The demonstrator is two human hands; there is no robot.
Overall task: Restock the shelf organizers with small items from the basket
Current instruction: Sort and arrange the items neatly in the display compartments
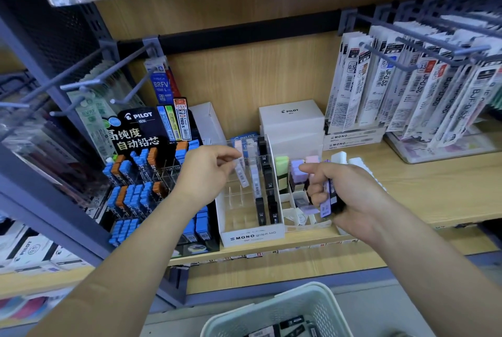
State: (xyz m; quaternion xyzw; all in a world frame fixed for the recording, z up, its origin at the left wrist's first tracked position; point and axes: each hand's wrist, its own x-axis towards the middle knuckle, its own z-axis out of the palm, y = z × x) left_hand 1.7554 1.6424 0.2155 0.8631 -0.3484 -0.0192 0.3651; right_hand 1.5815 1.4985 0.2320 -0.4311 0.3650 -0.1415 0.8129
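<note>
One wooden shelf (434, 187) bears the MONO organizer (252, 236). Below the organizer stands the white basket (285, 315), dark cases (292, 322) inside. Just right of the organizer the right hand (345, 195) grips several purple lead cases (326, 200); over its clear slots the left hand (206, 170) pinches one white lead case (242, 173).
</note>
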